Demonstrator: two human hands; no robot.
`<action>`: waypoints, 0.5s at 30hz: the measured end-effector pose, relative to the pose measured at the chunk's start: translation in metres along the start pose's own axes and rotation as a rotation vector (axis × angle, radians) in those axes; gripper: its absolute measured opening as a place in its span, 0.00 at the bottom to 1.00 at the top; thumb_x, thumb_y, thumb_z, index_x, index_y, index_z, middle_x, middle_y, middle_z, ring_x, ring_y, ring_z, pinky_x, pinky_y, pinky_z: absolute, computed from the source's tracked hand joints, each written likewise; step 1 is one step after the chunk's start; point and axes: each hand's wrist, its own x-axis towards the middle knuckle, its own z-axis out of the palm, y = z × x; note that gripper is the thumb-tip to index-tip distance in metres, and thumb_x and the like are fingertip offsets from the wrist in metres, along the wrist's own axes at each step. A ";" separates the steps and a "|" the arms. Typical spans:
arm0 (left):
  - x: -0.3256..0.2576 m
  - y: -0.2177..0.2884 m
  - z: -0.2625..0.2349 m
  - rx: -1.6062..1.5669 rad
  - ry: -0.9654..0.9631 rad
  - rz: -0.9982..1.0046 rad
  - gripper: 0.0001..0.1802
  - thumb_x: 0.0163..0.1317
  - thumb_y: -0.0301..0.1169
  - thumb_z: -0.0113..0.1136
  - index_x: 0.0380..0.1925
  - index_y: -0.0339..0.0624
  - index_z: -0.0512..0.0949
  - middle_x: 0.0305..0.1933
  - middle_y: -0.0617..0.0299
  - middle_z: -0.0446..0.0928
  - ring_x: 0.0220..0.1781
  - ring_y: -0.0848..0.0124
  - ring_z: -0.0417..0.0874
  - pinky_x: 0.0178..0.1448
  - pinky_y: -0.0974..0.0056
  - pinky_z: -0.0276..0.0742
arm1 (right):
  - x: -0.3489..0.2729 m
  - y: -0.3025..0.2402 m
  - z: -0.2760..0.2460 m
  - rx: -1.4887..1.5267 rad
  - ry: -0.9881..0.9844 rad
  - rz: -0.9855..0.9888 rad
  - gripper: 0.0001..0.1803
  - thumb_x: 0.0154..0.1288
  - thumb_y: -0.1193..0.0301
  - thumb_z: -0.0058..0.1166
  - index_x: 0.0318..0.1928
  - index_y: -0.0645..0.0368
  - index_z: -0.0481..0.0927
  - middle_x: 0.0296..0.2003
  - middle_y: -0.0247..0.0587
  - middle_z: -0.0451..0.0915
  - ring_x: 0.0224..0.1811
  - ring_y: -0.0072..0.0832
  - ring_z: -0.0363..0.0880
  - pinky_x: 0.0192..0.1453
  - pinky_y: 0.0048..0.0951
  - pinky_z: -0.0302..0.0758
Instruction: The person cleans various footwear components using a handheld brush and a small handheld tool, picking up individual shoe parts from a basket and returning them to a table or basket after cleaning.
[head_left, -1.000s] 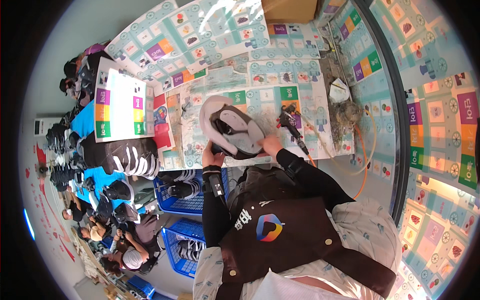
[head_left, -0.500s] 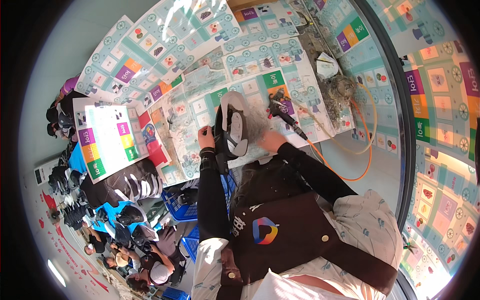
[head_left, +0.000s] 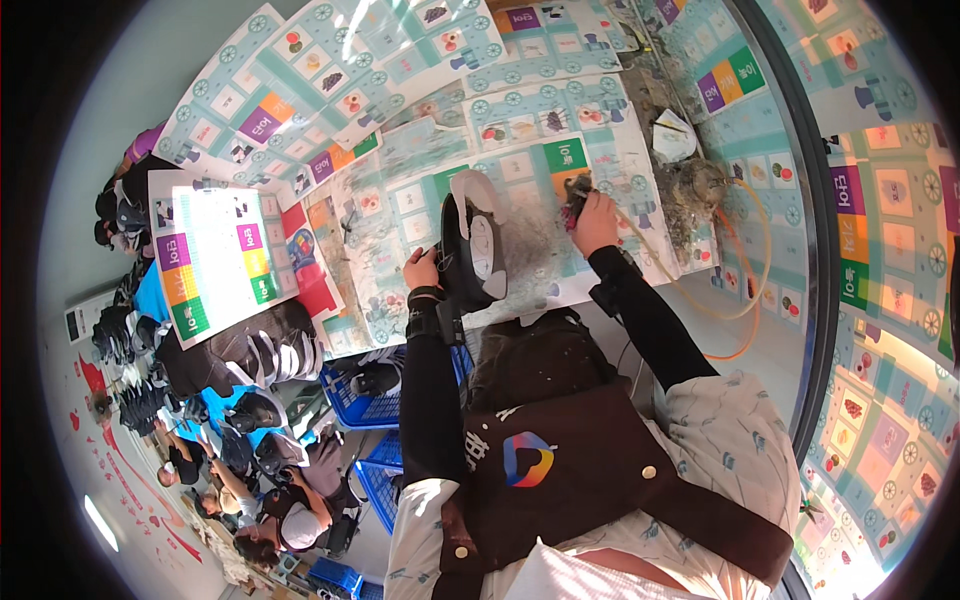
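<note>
A black and pale grey shoe (head_left: 470,250) stands over the paper-covered bench in front of me. At its left side my left hand (head_left: 421,268) is closed on the shoe's dark edge. Right of the shoe, my right hand (head_left: 597,222) is wrapped round a dark hand-held gun-like tool (head_left: 577,192). Most of the tool is hidden by the hand. A pale yellow hose (head_left: 655,262) runs from near that hand to the right. Grey fluff and dust lie on the paper between shoe and tool.
Printed sheets cover the bench (head_left: 395,330) and the right wall. A white mask-like item (head_left: 674,136) lies at the far right. Blue baskets (head_left: 380,465) stand below the bench's front edge. Piled shoes (head_left: 250,345) and other people (head_left: 290,505) are at the left.
My right hand has moved from beside the shoe to the tool lying farther right and has closed on it. The left hand still holds the shoe.
</note>
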 end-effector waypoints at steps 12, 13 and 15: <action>0.025 -0.008 -0.049 0.201 -0.050 0.260 0.25 0.62 0.27 0.69 0.56 0.25 0.77 0.44 0.48 0.86 0.41 0.65 0.86 0.45 0.63 0.80 | -0.025 -0.084 -0.095 0.616 -0.657 -0.391 0.15 0.56 0.67 0.55 0.44 0.58 0.81 0.33 0.59 0.82 0.41 0.60 0.80 0.44 0.55 0.74; 0.017 -0.002 -0.033 0.167 -0.048 0.214 0.25 0.62 0.26 0.69 0.57 0.25 0.76 0.44 0.48 0.86 0.42 0.64 0.86 0.45 0.63 0.80 | -0.025 -0.076 -0.095 0.605 -0.655 -0.374 0.15 0.56 0.67 0.55 0.44 0.58 0.81 0.33 0.59 0.82 0.41 0.60 0.80 0.44 0.55 0.74; 0.004 0.001 -0.023 0.135 -0.033 0.166 0.25 0.62 0.26 0.69 0.57 0.24 0.76 0.44 0.48 0.86 0.42 0.64 0.86 0.46 0.63 0.81 | -0.025 -0.075 -0.104 0.599 -0.496 -0.247 0.15 0.56 0.68 0.54 0.43 0.58 0.82 0.32 0.58 0.82 0.40 0.59 0.80 0.44 0.55 0.75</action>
